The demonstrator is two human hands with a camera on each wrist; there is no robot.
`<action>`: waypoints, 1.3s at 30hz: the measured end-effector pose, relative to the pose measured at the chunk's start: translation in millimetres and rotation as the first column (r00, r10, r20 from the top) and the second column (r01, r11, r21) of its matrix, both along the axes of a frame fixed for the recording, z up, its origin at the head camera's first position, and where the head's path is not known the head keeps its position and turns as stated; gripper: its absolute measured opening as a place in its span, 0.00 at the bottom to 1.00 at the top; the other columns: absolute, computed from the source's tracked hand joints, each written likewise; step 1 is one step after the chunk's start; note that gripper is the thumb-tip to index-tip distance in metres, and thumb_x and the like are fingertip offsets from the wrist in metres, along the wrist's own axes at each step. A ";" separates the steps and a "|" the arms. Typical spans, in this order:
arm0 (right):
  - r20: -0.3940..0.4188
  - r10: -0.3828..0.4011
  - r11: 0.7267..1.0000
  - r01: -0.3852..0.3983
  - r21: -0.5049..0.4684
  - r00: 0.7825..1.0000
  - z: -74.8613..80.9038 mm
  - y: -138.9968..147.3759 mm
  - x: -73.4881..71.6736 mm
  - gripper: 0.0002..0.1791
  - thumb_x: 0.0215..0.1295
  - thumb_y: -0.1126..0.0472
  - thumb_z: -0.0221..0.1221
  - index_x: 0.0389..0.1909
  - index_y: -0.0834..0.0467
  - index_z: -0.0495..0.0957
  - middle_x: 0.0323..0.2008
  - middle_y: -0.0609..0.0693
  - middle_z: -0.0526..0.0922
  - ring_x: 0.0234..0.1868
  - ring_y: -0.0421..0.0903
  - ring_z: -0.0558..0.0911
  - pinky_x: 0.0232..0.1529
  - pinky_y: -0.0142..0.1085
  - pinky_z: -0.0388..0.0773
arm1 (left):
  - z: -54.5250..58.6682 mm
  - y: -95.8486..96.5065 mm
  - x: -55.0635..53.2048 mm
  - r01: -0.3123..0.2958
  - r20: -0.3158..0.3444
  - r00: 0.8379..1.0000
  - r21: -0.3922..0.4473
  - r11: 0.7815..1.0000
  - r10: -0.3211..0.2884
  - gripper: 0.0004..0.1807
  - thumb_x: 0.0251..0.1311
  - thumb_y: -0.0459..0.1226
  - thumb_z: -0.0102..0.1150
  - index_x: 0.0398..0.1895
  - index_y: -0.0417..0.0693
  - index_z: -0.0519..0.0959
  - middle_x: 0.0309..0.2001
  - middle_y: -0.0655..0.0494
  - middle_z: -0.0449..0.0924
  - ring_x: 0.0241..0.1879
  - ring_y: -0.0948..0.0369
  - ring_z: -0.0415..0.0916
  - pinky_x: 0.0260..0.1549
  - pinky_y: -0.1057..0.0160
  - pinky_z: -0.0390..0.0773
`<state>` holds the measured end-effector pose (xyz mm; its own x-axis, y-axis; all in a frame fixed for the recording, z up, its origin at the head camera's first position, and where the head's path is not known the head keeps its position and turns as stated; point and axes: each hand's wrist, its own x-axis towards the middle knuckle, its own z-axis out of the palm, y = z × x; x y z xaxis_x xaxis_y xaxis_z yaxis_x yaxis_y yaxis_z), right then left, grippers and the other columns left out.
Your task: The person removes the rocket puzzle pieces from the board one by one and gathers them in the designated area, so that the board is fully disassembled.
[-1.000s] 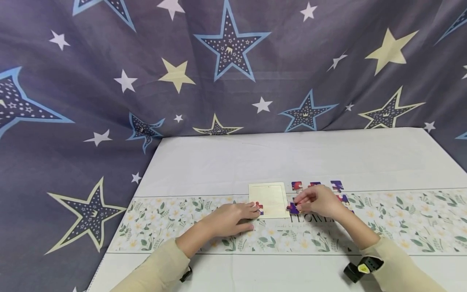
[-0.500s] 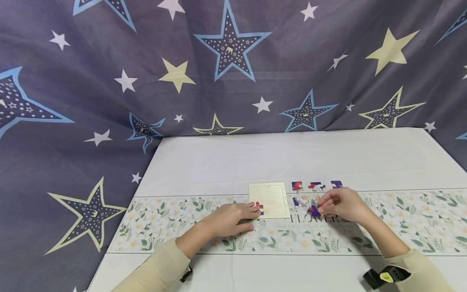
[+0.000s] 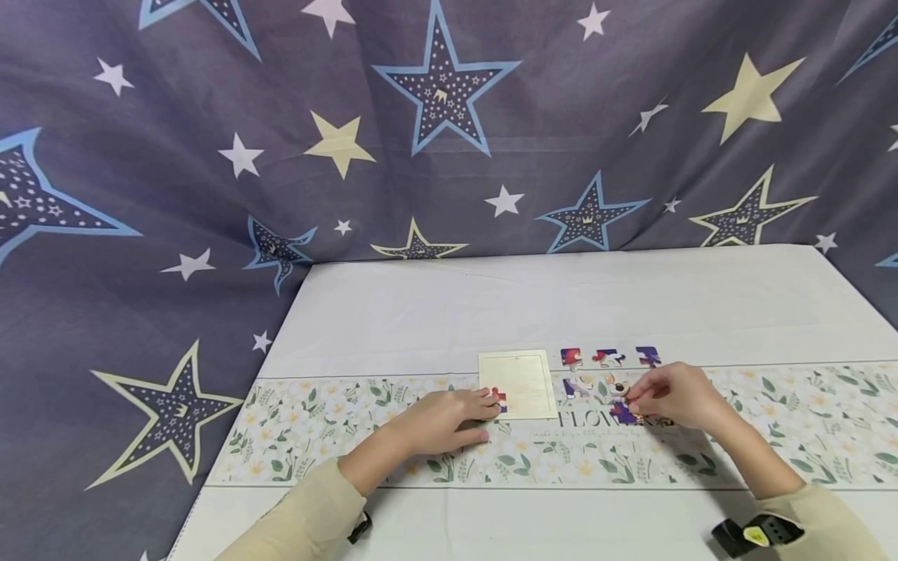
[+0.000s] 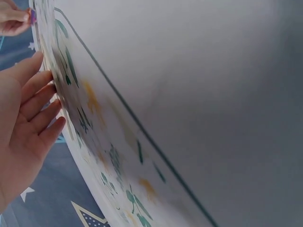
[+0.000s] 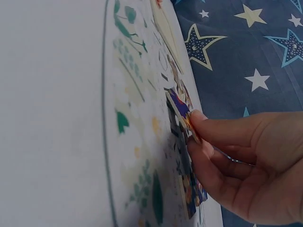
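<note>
A pale wooden puzzle tray (image 3: 526, 378) lies on the table, with a red and purple puzzle piece (image 3: 501, 397) in its lower left corner. My left hand (image 3: 447, 421) rests on the tray's left edge, fingertips by that piece. Fairly straight fingers show on this hand (image 4: 31, 113) in the left wrist view. Between thumb and fingers my right hand (image 3: 677, 397) pinches a purple puzzle piece (image 3: 621, 411), right of the tray. The right wrist view shows that piece (image 5: 179, 106) tilted, close to the cloth; whether it touches I cannot tell.
Loose puzzle pieces lie right of the tray: a red-topped one (image 3: 571, 358), a purple one (image 3: 648, 356) and several others, some partly behind my right hand. A floral tablecloth (image 3: 393, 304) covers the table. A star-patterned curtain (image 3: 449, 187) hangs behind and at the left.
My right hand has moved right, away from the tray's edge, carrying the purple puzzle piece over to the loose pieces. The left hand and the tray have stayed in place.
</note>
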<state>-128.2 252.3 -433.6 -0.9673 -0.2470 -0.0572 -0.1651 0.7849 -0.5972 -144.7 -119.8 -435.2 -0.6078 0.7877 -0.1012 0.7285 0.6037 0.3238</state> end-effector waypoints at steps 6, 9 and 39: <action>-0.047 -0.008 0.999 0.009 0.037 0.999 -0.1 -2.7 1.6 0.03 0.51 0.61 0.71 0.26 0.55 0.86 0.23 0.45 0.84 0.20 0.31 0.70 0.22 0.27 0.69 | 2.2 4.4 -0.7 -0.011 -0.018 1.000 -0.002 1.000 0.011 0.23 0.67 0.50 0.53 0.62 0.53 0.75 0.64 0.58 0.74 0.69 0.58 0.67 0.67 0.53 0.70; -0.040 -0.005 0.999 0.007 0.042 0.999 0.3 -2.9 1.5 0.03 0.51 0.61 0.70 0.26 0.55 0.86 0.23 0.45 0.84 0.20 0.32 0.70 0.21 0.27 0.68 | 4.5 7.5 -2.5 -0.001 -0.036 0.999 0.002 1.000 0.001 0.21 0.66 0.48 0.55 0.59 0.52 0.78 0.60 0.58 0.78 0.66 0.58 0.71 0.65 0.56 0.71; -0.044 0.045 0.998 -0.042 0.049 0.998 17.5 -30.7 -7.4 0.07 0.53 0.60 0.70 0.32 0.57 0.85 0.28 0.46 0.86 0.26 0.37 0.80 0.28 0.32 0.78 | 10.9 6.5 -33.3 -0.188 0.043 0.981 0.031 0.982 0.187 0.44 0.53 0.56 0.66 0.70 0.47 0.65 0.73 0.51 0.60 0.75 0.52 0.55 0.73 0.51 0.58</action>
